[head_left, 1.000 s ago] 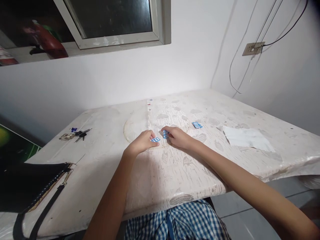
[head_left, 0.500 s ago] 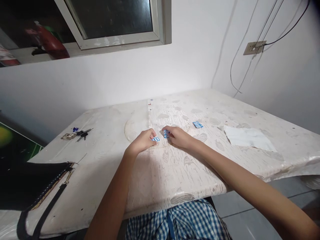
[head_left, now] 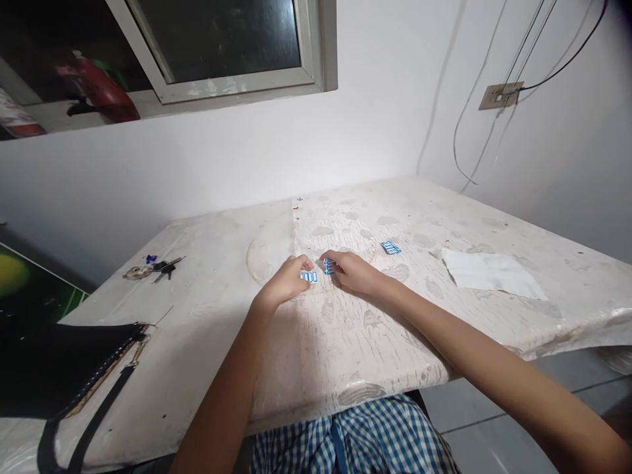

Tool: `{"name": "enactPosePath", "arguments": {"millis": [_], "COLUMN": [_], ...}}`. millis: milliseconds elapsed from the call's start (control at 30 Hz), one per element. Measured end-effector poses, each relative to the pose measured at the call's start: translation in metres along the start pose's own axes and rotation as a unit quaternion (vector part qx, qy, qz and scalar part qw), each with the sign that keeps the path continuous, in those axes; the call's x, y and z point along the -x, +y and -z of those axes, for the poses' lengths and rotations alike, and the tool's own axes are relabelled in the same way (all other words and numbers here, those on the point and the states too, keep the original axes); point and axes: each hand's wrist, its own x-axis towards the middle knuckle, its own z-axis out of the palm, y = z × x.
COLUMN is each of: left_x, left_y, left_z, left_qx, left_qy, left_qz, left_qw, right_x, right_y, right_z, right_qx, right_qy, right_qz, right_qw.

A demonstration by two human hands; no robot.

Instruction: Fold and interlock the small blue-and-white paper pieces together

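Near the middle of the table, my left hand (head_left: 288,279) is closed on a small blue-and-white card (head_left: 309,277), with thumb and fingers at its edges. Just to the right, my right hand (head_left: 351,270) pinches another blue-and-white card (head_left: 328,266), partly covered by the fingers. A small gap separates the two cards. Beyond my right hand, a third blue-and-white piece (head_left: 390,247), perhaps a small stack of cards, lies flat on the table. The print on the cards is too small to read.
A patterned plastic cloth covers the table (head_left: 276,355). At left lie keys (head_left: 166,266) and a black bag (head_left: 69,362) with a strap. A white paper or cloth piece (head_left: 494,273) lies at right. The wall (head_left: 375,118) bounds the table's far side.
My left hand has shifted very slightly right, and its card now shows a little more of its face. The right hand stays nearly still. The whole view has dipped slightly.
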Motion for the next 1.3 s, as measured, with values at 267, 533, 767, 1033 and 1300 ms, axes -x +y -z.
{"name": "enactPosePath", "arguments": {"millis": [267, 533, 767, 1033, 1300], "left_x": [-0.001, 0.002, -0.004, -0.010, -0.010], "left_y": [-0.005, -0.002, -0.010, -0.016, 0.003], "left_z": [0.004, 0.006, 0.002, -0.004, 0.000], "left_qx": [-0.062, -0.039, -0.029, 0.088, 0.281], "left_qy": [0.001, -0.006, -0.013, -0.022, 0.007], "left_qz": [-0.008, -0.003, -0.011, -0.019, 0.018], "left_qw": [0.998, 0.999, 0.999, 0.996, 0.960], "right_x": [-0.001, 0.000, -0.001, -0.003, -0.008], "right_y": [-0.001, -0.002, -0.001, 0.000, 0.008], "right_z": [0.001, 0.001, -0.001, -0.003, -0.012], "right_qx": [0.001, 0.001, 0.000, 0.008, -0.009], "right_qy": [0.002, 0.003, 0.003, 0.007, 0.047], "right_qz": [0.007, 0.012, 0.009, 0.004, 0.005], "right_qw": [1.000, 1.000, 1.000, 1.000, 0.999]}}
